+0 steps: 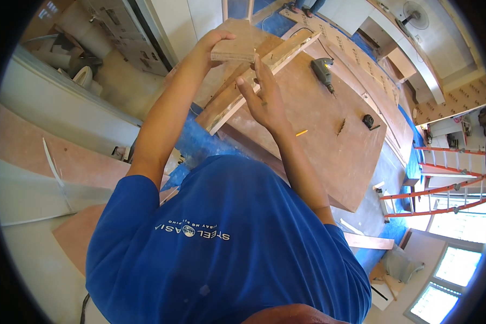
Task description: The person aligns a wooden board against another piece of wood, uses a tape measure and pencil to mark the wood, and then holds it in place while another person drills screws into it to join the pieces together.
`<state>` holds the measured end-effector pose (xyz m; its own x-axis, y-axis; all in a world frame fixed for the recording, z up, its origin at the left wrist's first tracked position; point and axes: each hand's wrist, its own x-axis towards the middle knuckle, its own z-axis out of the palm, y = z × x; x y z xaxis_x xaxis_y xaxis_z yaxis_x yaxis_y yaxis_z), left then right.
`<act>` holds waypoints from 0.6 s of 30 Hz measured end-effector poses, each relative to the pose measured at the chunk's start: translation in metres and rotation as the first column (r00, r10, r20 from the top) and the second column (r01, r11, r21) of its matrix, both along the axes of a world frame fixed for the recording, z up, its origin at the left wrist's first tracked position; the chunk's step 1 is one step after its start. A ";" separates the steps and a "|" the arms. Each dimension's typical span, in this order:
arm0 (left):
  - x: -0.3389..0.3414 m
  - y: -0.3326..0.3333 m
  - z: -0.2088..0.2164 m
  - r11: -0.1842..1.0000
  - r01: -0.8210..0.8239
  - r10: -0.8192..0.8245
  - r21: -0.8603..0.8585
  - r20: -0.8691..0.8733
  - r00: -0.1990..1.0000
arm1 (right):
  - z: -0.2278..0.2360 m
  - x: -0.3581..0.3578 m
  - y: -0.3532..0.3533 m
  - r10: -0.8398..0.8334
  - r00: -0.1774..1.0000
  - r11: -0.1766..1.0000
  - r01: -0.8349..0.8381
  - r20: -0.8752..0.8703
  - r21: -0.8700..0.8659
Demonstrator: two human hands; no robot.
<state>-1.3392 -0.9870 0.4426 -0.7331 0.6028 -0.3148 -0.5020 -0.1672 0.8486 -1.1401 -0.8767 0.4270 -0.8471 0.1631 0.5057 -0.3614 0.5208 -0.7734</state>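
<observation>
My left hand (213, 47) grips the left side of a flat wooden board (235, 42), its thumb lying on the upper face. My right hand (265, 98) is at the board's near right corner, the index finger stretched up against or very close to it and the thumb held apart. A long, pale wooden batten (259, 81) lies slantwise beneath both hands, on a brown plywood work surface (329, 162). To the right of my right hand on that surface are a yellow pencil (302, 133) and a dark green power drill (323, 73).
A black tape measure (368, 121) rests near the work surface's right edge. Orange ladders (437, 191) stand at the right. Blue sheeting (200, 141) covers floor beside the work surface. A white fan (416, 15) and a person's feet (308, 12) show at the far side.
</observation>
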 end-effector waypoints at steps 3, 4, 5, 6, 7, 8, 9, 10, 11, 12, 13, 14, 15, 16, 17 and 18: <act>-0.030 -0.009 -0.013 1.000 0.028 -0.028 -0.006 -0.025 0.999 | 0.003 -0.005 -0.007 0.008 1.000 1.000 -0.008 -0.010 -0.014; -0.037 -0.009 -0.016 0.999 0.041 -0.041 -0.004 -0.046 0.998 | 0.003 -0.008 -0.008 0.001 1.000 1.000 -0.001 -0.009 -0.002; -0.039 -0.008 -0.014 0.999 0.034 -0.033 0.029 -0.021 0.999 | 0.002 -0.011 -0.009 -0.007 1.000 1.000 0.007 -0.009 0.012; -0.041 -0.006 -0.013 0.998 0.027 -0.027 0.062 0.003 1.000 | 0.002 -0.012 -0.010 -0.016 1.000 1.000 0.016 -0.009 0.025; -0.044 -0.005 -0.011 0.995 0.018 -0.021 0.094 0.028 0.999 | 0.003 -0.012 -0.011 -0.015 1.000 1.000 0.016 -0.011 0.027; -0.052 -0.007 -0.011 0.993 0.048 -0.050 0.104 0.022 0.999 | 0.005 -0.012 -0.014 -0.008 1.000 1.000 0.008 -0.014 0.028; -0.063 -0.011 -0.012 0.991 0.076 -0.078 0.114 0.018 0.997 | 0.006 -0.013 -0.016 0.001 1.000 1.000 -0.001 -0.014 0.029; -0.073 -0.014 -0.014 0.987 0.103 -0.105 0.123 0.013 0.994 | 0.005 -0.013 -0.018 -0.009 1.000 0.999 0.010 -0.028 0.048; -0.076 -0.014 -0.011 0.987 0.100 -0.105 0.127 0.032 0.994 | 0.001 -0.014 -0.017 -0.020 0.999 0.997 0.022 -0.040 0.068; -0.079 -0.013 -0.008 0.987 0.096 -0.104 0.131 0.052 0.993 | -0.003 -0.014 -0.017 -0.029 0.998 0.996 0.034 -0.052 0.088; -0.081 -0.014 -0.006 0.987 0.092 -0.102 0.135 0.071 0.992 | -0.007 -0.013 -0.017 -0.029 0.998 0.995 0.033 -0.050 0.096; -0.077 -0.011 -0.002 0.990 0.053 -0.063 0.129 0.074 0.995 | -0.011 -0.010 -0.016 -0.036 0.998 0.994 0.041 -0.045 0.105; -0.067 -0.008 0.009 0.992 0.019 -0.027 0.121 0.070 0.997 | -0.014 -0.007 -0.013 -0.047 0.998 0.992 0.052 -0.047 0.114; -0.060 -0.005 0.016 0.993 -0.014 0.007 0.115 0.066 0.998 | -0.019 -0.004 -0.010 -0.066 0.997 0.989 0.070 -0.035 0.133; -0.064 -0.008 0.018 0.990 0.011 -0.022 0.141 0.077 0.997 | -0.023 -0.002 -0.011 -0.075 0.997 0.986 0.077 -0.021 0.150; -0.073 -0.013 0.014 0.986 0.033 -0.048 0.165 0.090 0.995 | -0.026 -0.001 -0.012 -0.082 0.997 0.983 0.082 -0.004 0.163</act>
<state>-1.4125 -0.9997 0.4565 -0.6790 0.6806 -0.2753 -0.5866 -0.2774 0.7609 -1.1415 -0.8889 0.4007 -0.8356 0.1478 0.5290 -0.3104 0.6675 -0.6768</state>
